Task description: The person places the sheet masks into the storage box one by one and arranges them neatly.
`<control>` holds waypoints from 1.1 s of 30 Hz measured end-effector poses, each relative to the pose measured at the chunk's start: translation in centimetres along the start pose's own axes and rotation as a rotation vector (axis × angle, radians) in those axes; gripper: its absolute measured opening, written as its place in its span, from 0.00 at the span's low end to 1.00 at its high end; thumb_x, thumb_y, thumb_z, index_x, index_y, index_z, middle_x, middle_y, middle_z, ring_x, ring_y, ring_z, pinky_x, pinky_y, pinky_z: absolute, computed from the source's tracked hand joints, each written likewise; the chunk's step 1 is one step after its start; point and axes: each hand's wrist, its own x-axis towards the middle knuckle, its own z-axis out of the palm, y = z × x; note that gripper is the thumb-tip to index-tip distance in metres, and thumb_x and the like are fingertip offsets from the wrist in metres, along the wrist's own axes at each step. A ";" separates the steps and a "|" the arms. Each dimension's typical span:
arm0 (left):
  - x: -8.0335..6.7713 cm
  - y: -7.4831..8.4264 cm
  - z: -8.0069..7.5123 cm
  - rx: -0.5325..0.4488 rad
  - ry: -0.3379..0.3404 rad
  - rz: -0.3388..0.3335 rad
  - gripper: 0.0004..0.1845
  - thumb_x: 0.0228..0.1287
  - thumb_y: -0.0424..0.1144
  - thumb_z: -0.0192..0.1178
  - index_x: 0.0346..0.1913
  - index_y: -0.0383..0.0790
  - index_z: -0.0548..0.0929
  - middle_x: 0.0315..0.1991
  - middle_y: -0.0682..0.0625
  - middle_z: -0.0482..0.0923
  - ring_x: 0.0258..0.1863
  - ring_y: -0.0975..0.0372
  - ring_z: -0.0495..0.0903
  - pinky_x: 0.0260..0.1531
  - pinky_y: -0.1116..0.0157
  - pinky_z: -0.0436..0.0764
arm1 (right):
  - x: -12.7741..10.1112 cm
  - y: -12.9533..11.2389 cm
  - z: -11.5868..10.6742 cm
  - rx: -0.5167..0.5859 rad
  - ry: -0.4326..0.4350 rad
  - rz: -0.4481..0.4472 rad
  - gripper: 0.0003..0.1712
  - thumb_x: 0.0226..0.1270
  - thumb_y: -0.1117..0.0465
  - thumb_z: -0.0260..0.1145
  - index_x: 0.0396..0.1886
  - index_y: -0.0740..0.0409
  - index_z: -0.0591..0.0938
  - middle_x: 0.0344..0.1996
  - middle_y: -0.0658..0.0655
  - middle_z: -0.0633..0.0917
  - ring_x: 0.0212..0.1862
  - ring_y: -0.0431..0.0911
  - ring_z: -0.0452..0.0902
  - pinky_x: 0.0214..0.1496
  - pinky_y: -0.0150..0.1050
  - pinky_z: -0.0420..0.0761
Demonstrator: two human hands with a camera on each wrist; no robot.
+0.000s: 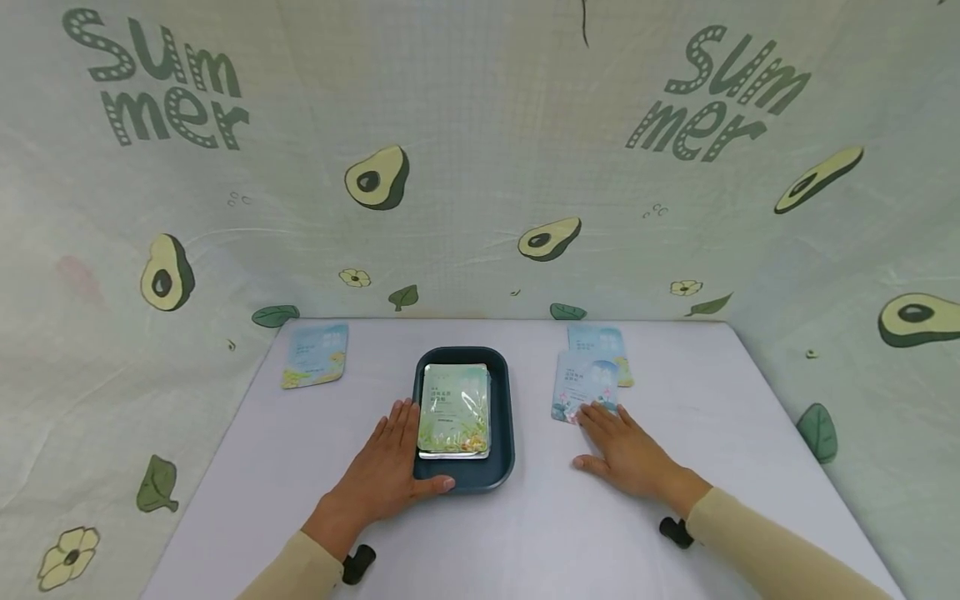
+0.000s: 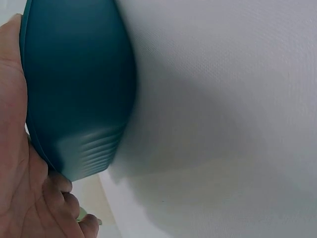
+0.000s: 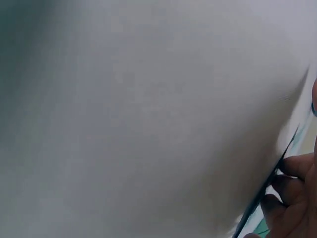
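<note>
A dark blue tray (image 1: 501,433) holds a small pile of green face mask packets (image 1: 453,408), the top one printed with flowers. My left hand (image 1: 386,467) lies along the tray's left side, fingers straight and close together, thumb across the near rim. In the left wrist view, the palm is against the tray's rim (image 2: 74,99). To the right, a pale blue face mask packet (image 1: 581,379) lies partly over another blue packet (image 1: 600,340). The fingertips of my right hand (image 1: 630,450) touch the near edge of the front packet, with the thumb spread out to the side.
Another blue packet (image 1: 315,356) lies at the table's far left corner. The white table (image 1: 540,533) ends at the back against a hanging cloth (image 1: 465,108) printed with avocados and leaves.
</note>
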 end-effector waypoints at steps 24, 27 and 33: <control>0.2 -0.3 0.5 0.005 0.008 -0.016 0.70 0.60 0.83 0.56 0.85 0.31 0.45 0.87 0.37 0.42 0.87 0.46 0.42 0.83 0.44 0.52 | 7.4 7.2 -3.2 0.058 -0.053 0.313 0.68 0.48 0.23 0.78 0.76 0.65 0.70 0.76 0.74 0.63 0.74 0.76 0.56 0.69 0.80 0.59; 0.2 -0.2 0.4 -0.003 0.018 -0.007 0.69 0.60 0.81 0.58 0.85 0.30 0.47 0.86 0.35 0.44 0.86 0.44 0.43 0.82 0.43 0.54 | 7.4 6.8 -3.3 0.079 -0.012 0.306 0.67 0.46 0.27 0.82 0.74 0.67 0.70 0.76 0.74 0.62 0.75 0.76 0.55 0.69 0.79 0.59; 0.0 -0.1 0.1 0.000 0.015 0.002 0.69 0.60 0.82 0.56 0.84 0.29 0.48 0.85 0.34 0.46 0.86 0.43 0.44 0.82 0.42 0.54 | 6.9 5.5 -3.1 0.058 0.116 0.276 0.60 0.48 0.37 0.86 0.71 0.66 0.69 0.76 0.72 0.63 0.75 0.74 0.55 0.71 0.75 0.58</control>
